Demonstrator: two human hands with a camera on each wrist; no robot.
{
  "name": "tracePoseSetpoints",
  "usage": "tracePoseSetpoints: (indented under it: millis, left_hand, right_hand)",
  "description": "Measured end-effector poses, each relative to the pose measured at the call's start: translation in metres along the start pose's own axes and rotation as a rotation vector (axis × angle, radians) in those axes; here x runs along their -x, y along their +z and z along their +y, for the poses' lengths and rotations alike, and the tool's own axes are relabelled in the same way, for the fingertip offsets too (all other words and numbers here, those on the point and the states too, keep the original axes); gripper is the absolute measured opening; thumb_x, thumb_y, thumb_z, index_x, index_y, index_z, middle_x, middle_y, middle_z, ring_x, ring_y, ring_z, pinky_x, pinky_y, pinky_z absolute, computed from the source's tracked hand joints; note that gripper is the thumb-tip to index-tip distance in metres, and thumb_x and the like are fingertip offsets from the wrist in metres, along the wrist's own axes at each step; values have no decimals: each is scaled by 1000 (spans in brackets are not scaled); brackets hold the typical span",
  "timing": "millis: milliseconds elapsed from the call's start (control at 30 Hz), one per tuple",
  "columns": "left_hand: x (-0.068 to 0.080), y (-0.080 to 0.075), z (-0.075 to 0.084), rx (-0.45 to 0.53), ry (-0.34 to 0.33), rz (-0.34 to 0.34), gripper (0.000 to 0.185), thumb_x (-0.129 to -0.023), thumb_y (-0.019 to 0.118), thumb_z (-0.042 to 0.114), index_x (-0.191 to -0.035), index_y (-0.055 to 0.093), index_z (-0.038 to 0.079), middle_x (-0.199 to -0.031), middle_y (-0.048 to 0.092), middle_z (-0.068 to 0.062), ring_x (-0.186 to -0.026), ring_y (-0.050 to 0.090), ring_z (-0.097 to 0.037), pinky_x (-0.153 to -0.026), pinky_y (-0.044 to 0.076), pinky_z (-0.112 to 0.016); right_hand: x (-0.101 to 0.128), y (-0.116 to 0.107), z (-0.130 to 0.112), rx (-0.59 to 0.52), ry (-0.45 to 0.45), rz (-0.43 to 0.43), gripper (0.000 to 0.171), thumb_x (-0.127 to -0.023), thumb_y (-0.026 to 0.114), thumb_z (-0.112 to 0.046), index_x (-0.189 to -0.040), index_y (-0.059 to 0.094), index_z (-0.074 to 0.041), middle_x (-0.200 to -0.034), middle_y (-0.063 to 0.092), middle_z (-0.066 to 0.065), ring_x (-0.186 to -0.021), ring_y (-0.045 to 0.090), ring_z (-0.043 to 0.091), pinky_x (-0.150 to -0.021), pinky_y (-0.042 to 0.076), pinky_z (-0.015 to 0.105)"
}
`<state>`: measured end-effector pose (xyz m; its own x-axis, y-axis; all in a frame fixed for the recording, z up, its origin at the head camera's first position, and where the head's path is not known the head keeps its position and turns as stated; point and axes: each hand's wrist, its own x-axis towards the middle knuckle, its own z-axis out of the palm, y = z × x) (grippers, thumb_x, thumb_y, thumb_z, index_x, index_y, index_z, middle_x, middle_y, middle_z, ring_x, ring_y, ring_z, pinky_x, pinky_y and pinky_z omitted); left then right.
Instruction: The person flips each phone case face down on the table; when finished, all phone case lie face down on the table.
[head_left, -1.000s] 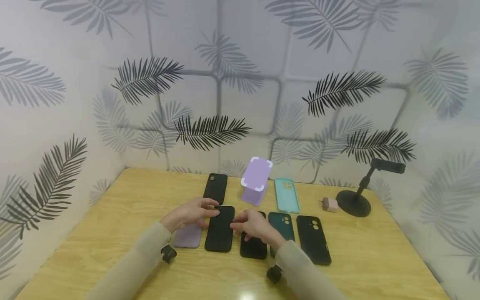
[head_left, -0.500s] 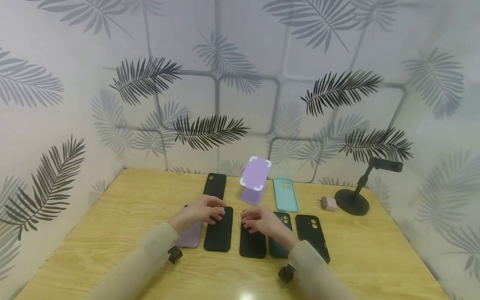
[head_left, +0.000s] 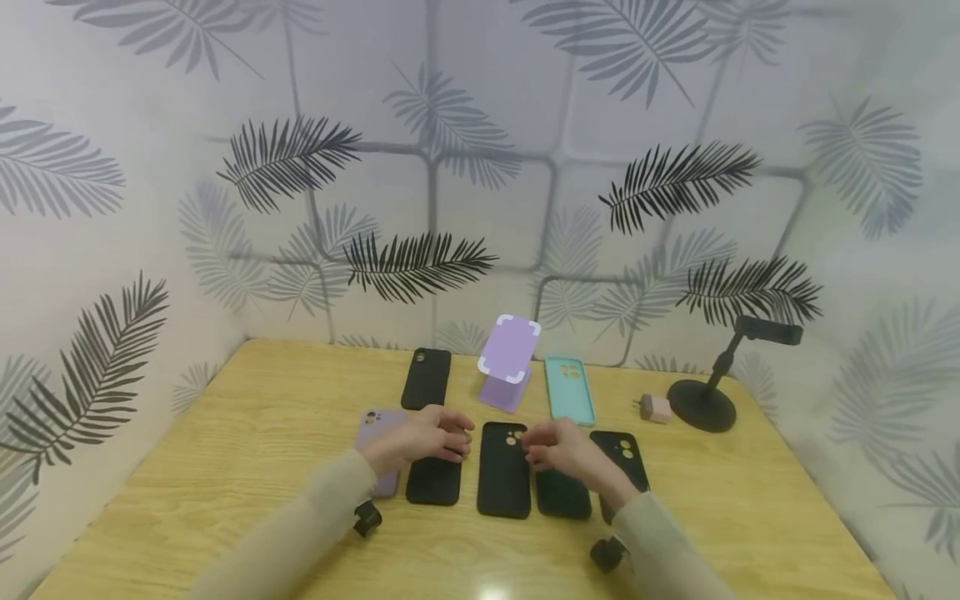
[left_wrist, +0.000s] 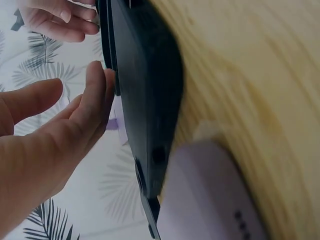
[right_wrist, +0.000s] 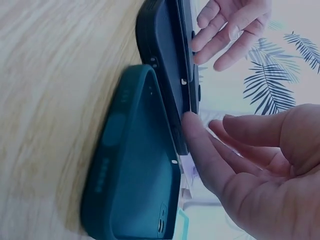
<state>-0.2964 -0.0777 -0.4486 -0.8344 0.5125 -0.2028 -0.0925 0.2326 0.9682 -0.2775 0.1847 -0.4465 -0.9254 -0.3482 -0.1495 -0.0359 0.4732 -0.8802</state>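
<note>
My left hand (head_left: 426, 437) hovers over a flat black phone case or phone (head_left: 433, 483), beside a lilac phone case (head_left: 387, 483). Its fingers are loosely bent with nothing between them, as the left wrist view also shows. My right hand (head_left: 572, 452) hangs over a dark teal phone case (head_left: 562, 497), covering the case's upper part. In the right wrist view a forefinger is near the edge of a black case, and I cannot tell whether they touch. Between the hands lies a black phone case (head_left: 504, 479) with camera holes. Another black case (head_left: 624, 467) is partly hidden behind my right wrist.
Behind the front row are a black phone case (head_left: 426, 380), a lilac phone stand (head_left: 509, 348) and a light turquoise case (head_left: 570, 396). A pink charger plug (head_left: 657, 408) sits beside a black stand (head_left: 702, 406) at the right. A patterned wall (head_left: 480, 208) rises behind the table.
Both hands have shifted right above the row. The right hand has passed from the middle black case to the teal one, the left from the lilac case's side over the black one. The cases stay put.
</note>
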Motion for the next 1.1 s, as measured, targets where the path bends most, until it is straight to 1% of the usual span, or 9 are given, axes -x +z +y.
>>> tracePoseSetpoints:
  millis: [200, 400, 533, 633, 733, 833, 933, 1000, 1100]
  left_hand:
    - [0, 9, 3, 16, -41, -35, 40, -96, 52, -6, -136, 48, -9, -121, 56, -27, -113, 62, -36, -95, 55, -41]
    - [-2, 14, 4, -1, -31, -42, 41, -97, 50, -6, -138, 46, -9, -119, 56, -27, -113, 62, -36, -95, 56, -41]
    - [-4, 14, 4, 16, -35, -30, 45, -96, 50, -6, -141, 42, -10, -118, 57, -29, -108, 65, -33, -91, 57, -40]
    - [-6, 13, 3, 69, -48, -2, 49, -96, 51, -5, -143, 38, -9, -118, 57, -30, -103, 66, -32, -87, 59, -40]
    - [-8, 14, 4, 133, -50, 33, 52, -96, 53, -2, -145, 35, -8, -119, 56, -29, -101, 66, -29, -87, 59, -41]
    - [-9, 15, 6, 155, -46, 51, 55, -96, 56, -1, -146, 34, -6, -123, 55, -28, -101, 64, -26, -89, 58, -41]
    - [-10, 16, 9, 145, -47, 53, 60, -95, 57, -3, -148, 31, -5, -133, 51, -29, -103, 63, -25, -90, 57, -44]
    - [-10, 16, 9, 141, -46, 50, 63, -94, 58, -4, -150, 29, -3, -138, 48, -31, -106, 64, -27, -91, 57, -46]
    - [-11, 17, 8, 143, -42, 47, 66, -94, 58, -5, -152, 27, 1, -141, 47, -30, -108, 65, -30, -92, 56, -48]
  right_hand:
    - [5, -3, -2, 12, 14, -4, 29, -97, 53, 4, -123, 58, 15, -123, 61, 30, -101, 67, 29, -82, 61, 37]
    - [7, -4, -4, -8, 31, -14, 31, -97, 52, 4, -124, 56, 17, -123, 61, 31, -102, 67, 31, -81, 61, 37]
    - [5, -3, -3, -36, 42, -31, 31, -97, 53, 3, -125, 56, 17, -124, 60, 32, -101, 67, 30, -80, 61, 37]
    - [4, -2, -2, -52, 49, -26, 31, -97, 53, 3, -124, 57, 17, -125, 60, 32, -102, 68, 30, -79, 61, 36]
    - [3, -1, 0, -62, 37, -28, 31, -97, 54, 3, -125, 56, 17, -126, 59, 33, -103, 68, 32, -79, 61, 36]
    - [4, 2, 0, -81, 28, -50, 35, -96, 57, 1, -128, 54, 17, -127, 58, 34, -103, 68, 35, -80, 61, 38]
    - [4, 5, -3, -98, 21, -79, 41, -96, 60, -4, -130, 52, 17, -128, 58, 34, -103, 68, 36, -82, 60, 41]
    - [4, 8, -5, -102, 21, -88, 44, -95, 63, -6, -132, 51, 15, -127, 58, 33, -103, 69, 36, -82, 60, 41]
    - [2, 12, -6, -118, 22, -86, 45, -95, 64, -8, -132, 51, 15, -127, 59, 33, -103, 69, 36, -82, 60, 42]
